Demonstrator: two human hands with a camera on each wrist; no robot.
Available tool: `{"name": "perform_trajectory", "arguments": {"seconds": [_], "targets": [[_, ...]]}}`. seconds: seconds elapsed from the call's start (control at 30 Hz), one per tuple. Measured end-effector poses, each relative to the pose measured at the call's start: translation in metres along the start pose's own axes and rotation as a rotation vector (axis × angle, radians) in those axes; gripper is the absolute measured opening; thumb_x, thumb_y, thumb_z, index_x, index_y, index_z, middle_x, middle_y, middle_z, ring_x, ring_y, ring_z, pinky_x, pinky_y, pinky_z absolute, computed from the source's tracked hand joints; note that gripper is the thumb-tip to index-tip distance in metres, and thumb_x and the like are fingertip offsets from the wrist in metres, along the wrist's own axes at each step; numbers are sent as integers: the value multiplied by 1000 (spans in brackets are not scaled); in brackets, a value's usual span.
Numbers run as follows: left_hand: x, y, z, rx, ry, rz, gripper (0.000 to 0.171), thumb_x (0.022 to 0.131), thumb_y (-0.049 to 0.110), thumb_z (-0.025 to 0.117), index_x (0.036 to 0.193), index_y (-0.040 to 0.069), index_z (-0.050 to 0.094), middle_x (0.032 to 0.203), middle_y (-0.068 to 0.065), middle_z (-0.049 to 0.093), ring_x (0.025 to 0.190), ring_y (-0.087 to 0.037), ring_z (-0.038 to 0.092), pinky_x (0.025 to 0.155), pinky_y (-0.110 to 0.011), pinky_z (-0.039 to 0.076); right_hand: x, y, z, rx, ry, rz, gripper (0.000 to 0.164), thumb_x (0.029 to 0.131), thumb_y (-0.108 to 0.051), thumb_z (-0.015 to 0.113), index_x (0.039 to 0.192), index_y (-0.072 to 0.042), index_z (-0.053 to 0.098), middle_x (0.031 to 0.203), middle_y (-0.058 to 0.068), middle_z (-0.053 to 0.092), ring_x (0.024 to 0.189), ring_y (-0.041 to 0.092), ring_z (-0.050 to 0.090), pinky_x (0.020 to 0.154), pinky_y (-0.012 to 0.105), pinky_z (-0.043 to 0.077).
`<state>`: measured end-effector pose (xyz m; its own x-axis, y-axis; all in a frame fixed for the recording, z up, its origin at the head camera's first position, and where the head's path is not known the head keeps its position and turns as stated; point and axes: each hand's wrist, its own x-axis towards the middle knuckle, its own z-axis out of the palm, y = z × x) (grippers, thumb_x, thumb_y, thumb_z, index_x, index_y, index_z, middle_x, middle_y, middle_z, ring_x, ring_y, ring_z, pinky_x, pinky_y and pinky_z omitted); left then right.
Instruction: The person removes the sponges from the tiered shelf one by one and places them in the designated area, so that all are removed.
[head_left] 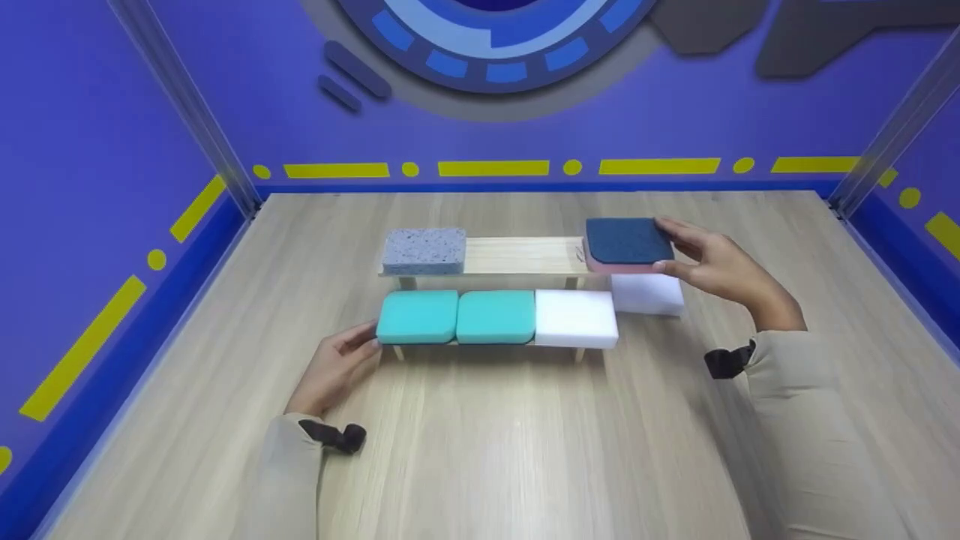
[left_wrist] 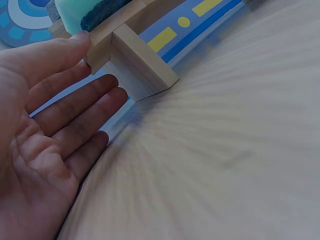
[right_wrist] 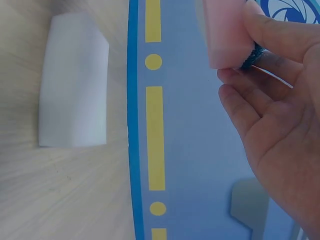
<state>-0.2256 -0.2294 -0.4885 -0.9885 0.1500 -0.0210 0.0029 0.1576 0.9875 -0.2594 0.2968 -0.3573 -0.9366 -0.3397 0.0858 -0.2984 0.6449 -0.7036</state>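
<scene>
At the right end of the rear wooden shelf [head_left: 525, 256], my right hand [head_left: 724, 270] grips a pink sponge with a dark blue scouring face [head_left: 628, 241], dark face up. In the right wrist view the thumb and fingers pinch the end of its pink side [right_wrist: 230, 37]. My left hand [head_left: 334, 371] is at the left end of the front shelf [left_wrist: 142, 62], fingers extended and thumb tip at the board's edge. Beside it sits a teal sponge [head_left: 418, 316], then a second teal sponge [head_left: 496, 316] and a white sponge [head_left: 576, 318] in a row.
A grey speckled sponge [head_left: 424, 251] lies on the rear shelf's left end. Another white sponge [head_left: 649, 294] lies on the table [head_left: 510, 450], below the rear shelf's right end. Blue walls [head_left: 517, 135] with yellow marks surround the table at the back and sides.
</scene>
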Motion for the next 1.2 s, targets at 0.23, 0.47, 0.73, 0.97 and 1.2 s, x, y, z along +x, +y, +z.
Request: {"name": "perform_trajectory", "arguments": {"seconds": [0.23, 0.47, 0.73, 0.97, 1.2], "targets": [[-1, 0, -1, 23, 5, -9, 47, 94, 13, 62, 137, -2, 49, 142, -17, 50, 134, -25, 44, 102, -16, 43, -8, 7, -5, -21, 8, 31, 75, 94, -29, 63, 151, -2, 23, 157, 24, 19, 141, 44, 26, 113, 53, 28], [-1, 0, -2, 51, 12, 0, 47, 93, 16, 63, 136, 1, 52, 140, -15, 53, 132, -24, 47, 104, -18, 43, -12, 14, -8, -30, 29, 84, 75, 93, -30, 64, 152, -5, 23, 158, 20, 19, 142, 42, 26, 114, 51, 28], [0, -1, -2, 39, 7, 2, 47, 92, 16, 64, 135, 1, 53, 140, -14, 53, 132, -23, 47, 102, -16, 43, -17, 28, -12, -25, 25, 39, 77, 93, -29, 63, 152, -2, 21, 158, 23, 17, 140, 46, 26, 112, 30, 31], [-1, 0, -1, 12, -3, 8, 46, 93, 16, 64, 135, 1, 53, 140, -14, 53, 131, -20, 48, 102, -18, 45, -22, 41, -15, -20, 29, 48, 75, 94, -24, 63, 151, 0, 20, 158, 26, 15, 140, 46, 24, 109, 13, 31], [-2, 0, -2, 31, -2, 18, 46, 93, 17, 64, 134, 1, 53, 138, -14, 55, 130, -22, 49, 101, -17, 45, -25, 52, -15, -19, 23, 49, 75, 95, -20, 61, 152, 0, 17, 158, 26, 12, 141, 46, 22, 106, 7, 30]]}}
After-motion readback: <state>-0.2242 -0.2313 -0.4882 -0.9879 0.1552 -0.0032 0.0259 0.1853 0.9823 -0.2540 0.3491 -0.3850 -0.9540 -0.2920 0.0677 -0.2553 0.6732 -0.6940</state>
